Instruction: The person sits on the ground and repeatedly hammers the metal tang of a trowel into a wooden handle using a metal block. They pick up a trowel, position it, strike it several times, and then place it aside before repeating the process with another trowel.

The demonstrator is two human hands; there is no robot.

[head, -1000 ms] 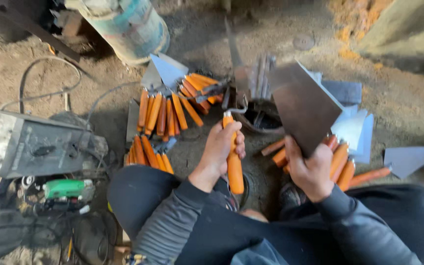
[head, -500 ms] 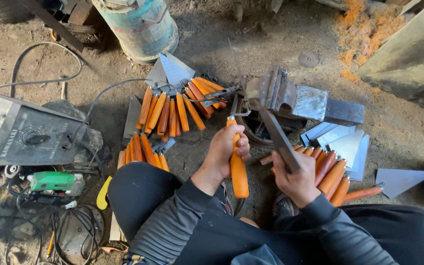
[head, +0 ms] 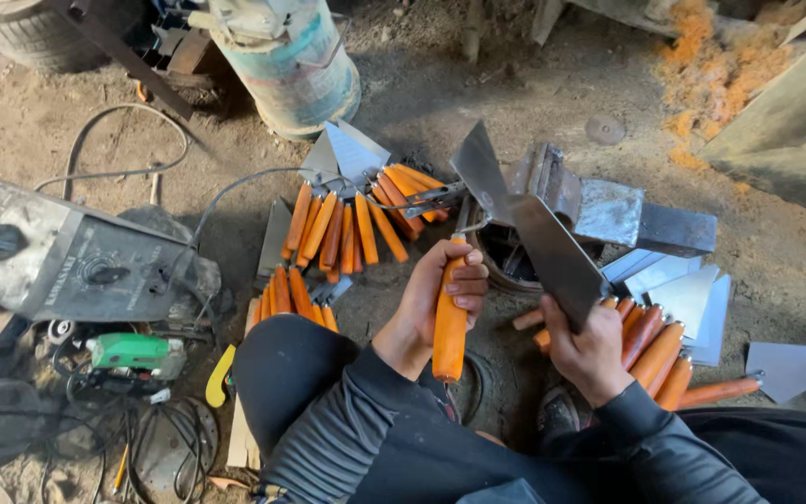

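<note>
1. I'm seeing the grey box-shaped welding machine (head: 67,257) and the green power tool (head: 132,352) lying on the dirt at far left, both untouched.
2. Left hand (head: 440,299) is wrapping fully closed around the long orange wooden handle (head: 450,322), holding it upright, tang end up near the round metal stand (head: 515,266).
3. Right hand (head: 594,350) is pinching the flat grey steel trowel blade (head: 534,224) at its lower corner, fingers closed. A second ago the blade was held flat and off to the right; now it's turned edge-on, sitting right at the handle's tang. I'm judging the two parts are being lined up.
4. Orange-handled finished trowels (head: 655,355) are piling right beside that hand.
</note>
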